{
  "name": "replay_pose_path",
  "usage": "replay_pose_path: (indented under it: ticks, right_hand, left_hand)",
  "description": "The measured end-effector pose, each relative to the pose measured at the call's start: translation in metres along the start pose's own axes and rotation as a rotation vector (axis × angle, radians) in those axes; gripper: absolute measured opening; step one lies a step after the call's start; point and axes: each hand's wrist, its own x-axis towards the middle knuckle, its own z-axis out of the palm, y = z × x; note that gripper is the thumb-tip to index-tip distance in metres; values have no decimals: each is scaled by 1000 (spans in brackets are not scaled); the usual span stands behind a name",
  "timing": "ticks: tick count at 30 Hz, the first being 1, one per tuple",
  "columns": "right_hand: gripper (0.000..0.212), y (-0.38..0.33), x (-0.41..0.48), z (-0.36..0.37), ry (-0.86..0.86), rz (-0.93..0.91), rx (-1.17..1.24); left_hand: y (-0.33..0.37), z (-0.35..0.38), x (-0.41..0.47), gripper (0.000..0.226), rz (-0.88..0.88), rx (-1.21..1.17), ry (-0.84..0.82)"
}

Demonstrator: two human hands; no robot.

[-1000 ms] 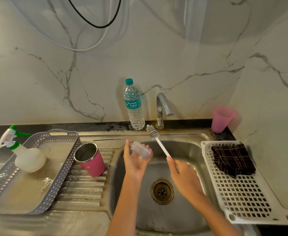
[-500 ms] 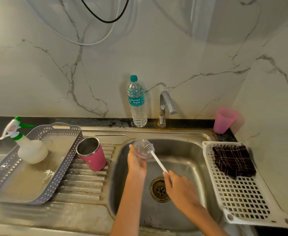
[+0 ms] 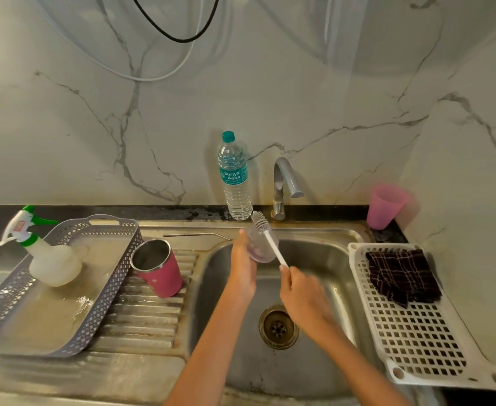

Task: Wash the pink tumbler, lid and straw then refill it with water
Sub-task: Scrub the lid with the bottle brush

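Observation:
My left hand (image 3: 242, 268) holds the clear tumbler lid (image 3: 261, 249) above the sink basin (image 3: 323, 259). My right hand (image 3: 302, 294) grips the white handle of a bottle brush (image 3: 266, 232), whose bristle head lies against the lid's upper edge. The pink tumbler (image 3: 157, 268) with a steel inside stands open and tilted on the ribbed drainboard, left of the basin. A metal straw (image 3: 195, 235) lies on the sink's back rim behind the tumbler.
A water bottle (image 3: 235, 177) and the tap (image 3: 283, 186) stand behind the basin. A grey basket (image 3: 115, 259) with a spray bottle (image 3: 46, 256) sits at left. At right, a white rack (image 3: 422, 332) bears a dark cloth (image 3: 402, 276); a pink cup (image 3: 386, 205) stands in the corner.
The brush head dipped into the lid, then slid up past its upper edge. My left hand kept hold of the lid and turned it a little.

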Motion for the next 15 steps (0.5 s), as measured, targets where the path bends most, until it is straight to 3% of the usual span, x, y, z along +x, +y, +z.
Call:
replay_pose_path:
  ticks: [5, 10, 15]
  right_hand:
    - [48, 6, -32, 15, -49, -41, -53]
    - [48, 4, 7, 4, 19, 25, 15]
    - [48, 8, -23, 15, -50, -26, 11]
  left_hand:
    - [26, -5, 15, 46, 13, -237, 123]
    - [-1, 6, -5, 62, 25, 31, -12]
    - [21, -2, 6, 50, 77, -122, 95]
